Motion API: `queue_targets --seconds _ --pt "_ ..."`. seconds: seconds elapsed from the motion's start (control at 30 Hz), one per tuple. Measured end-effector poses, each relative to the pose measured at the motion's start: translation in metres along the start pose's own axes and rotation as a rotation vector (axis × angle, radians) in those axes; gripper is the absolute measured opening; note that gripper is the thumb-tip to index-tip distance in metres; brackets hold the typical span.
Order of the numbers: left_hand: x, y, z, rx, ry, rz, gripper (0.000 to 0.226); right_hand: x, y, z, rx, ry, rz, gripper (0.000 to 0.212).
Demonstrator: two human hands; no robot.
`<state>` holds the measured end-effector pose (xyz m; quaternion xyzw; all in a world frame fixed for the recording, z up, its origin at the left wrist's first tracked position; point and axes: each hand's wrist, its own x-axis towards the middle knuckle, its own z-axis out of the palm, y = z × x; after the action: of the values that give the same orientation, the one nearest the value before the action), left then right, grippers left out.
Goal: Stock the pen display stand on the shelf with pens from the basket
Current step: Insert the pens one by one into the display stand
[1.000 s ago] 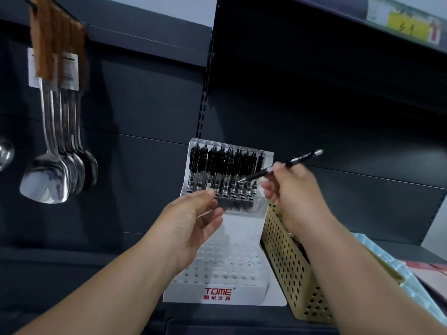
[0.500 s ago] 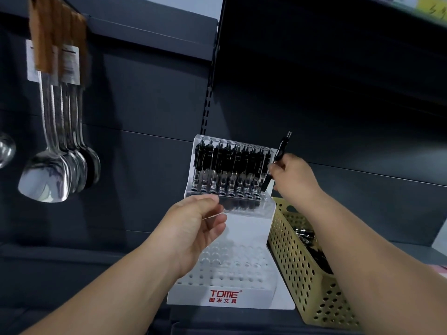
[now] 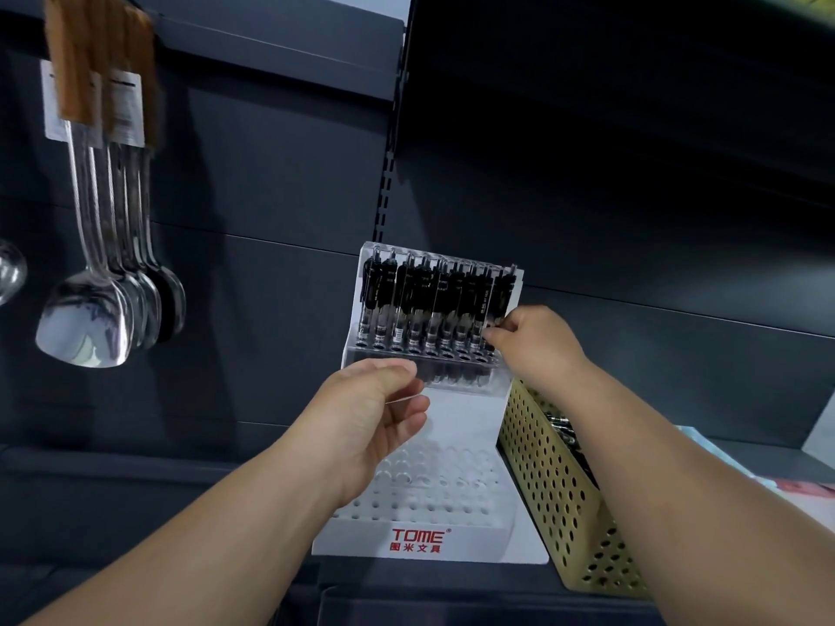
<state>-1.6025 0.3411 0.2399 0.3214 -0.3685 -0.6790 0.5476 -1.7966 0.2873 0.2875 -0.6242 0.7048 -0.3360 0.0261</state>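
A white and clear stepped pen display stand (image 3: 420,537) with a red TOME label sits on the dark shelf. Its top back row holds several black pens (image 3: 424,305) standing upright. My right hand (image 3: 535,343) pinches the rightmost black pen (image 3: 499,293), which stands upright at the right end of that row. My left hand (image 3: 377,413) grips the clear front edge of the top tier, thumb on top. The lower tiers show open holes. A tan perforated basket (image 3: 549,485) stands to the right of the stand, with dark pens inside, partly hidden by my right forearm.
Several steel ladles and spatulas (image 3: 106,305) with wooden handles hang at the left against the dark back panel. A shelf overhangs above. Light blue packaging (image 3: 709,449) lies on the shelf to the right of the basket.
My right hand swung the pen from slanted to upright and lowered it into the right end of the top row. My left hand stayed on the stand's tier.
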Motion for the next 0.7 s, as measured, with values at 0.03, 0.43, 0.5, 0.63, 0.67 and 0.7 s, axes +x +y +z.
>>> queue_targets --seconds 0.03,0.43,0.5,0.63,0.67,0.7 --pt "-0.0005 -0.0003 0.0008 0.004 -0.002 -0.002 0.002 0.0001 0.0001 0.0005 -0.002 -0.005 0.002 0.032" --pt "-0.0035 -0.001 0.0038 0.041 0.002 -0.009 0.003 0.0028 -0.0002 -0.0003 -0.027 0.0 0.009 0.032" --pt "-0.0037 -0.0012 0.0043 0.046 0.003 -0.011 0.004 0.002 0.0002 -0.0005 -0.018 0.011 0.007 0.032" --pt "-0.0042 -0.0011 0.0039 0.049 0.007 -0.013 0.005 -0.0003 -0.0022 -0.0037 -0.015 -0.017 0.001 0.028" --pt "-0.0042 -0.0009 0.0039 0.052 0.009 -0.012 0.005 -0.0015 -0.0039 -0.0054 -0.022 -0.024 -0.003 0.026" --pt "-0.0043 -0.0005 0.0041 0.055 0.011 -0.011 0.005 -0.0026 -0.0061 -0.0072 -0.023 -0.025 -0.006 0.027"
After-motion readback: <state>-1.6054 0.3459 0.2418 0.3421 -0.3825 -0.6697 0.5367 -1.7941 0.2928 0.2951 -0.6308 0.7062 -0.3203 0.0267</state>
